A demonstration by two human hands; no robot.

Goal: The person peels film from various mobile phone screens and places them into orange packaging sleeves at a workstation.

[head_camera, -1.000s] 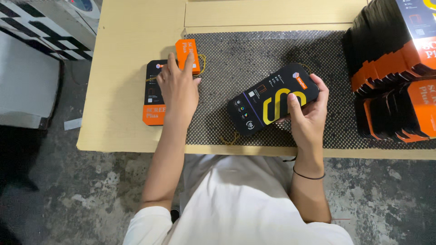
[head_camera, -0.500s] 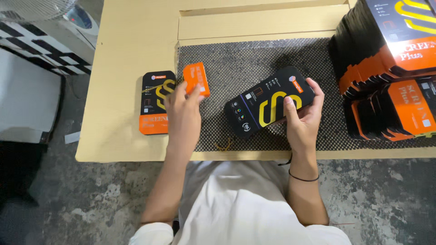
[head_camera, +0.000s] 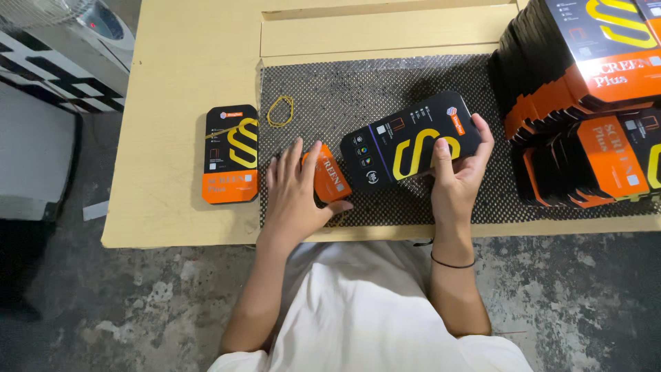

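Left hand (head_camera: 295, 196) lies nearly flat on the mat (head_camera: 323, 96), fingers loosely grasping a small orange insert (head_camera: 330, 180), pinned low so it cannot slide. Right hand (head_camera: 458, 172) grips the black box (head_camera: 406, 141) from its far end, thumb on top, tilting the open end toward the insert. A finished box (head_camera: 231, 155) lies apart on the bare tabletop (head_camera: 179, 62), a rubber band (head_camera: 279, 110) just beside it. Box stacks (head_camera: 585, 89) stand within right reach.
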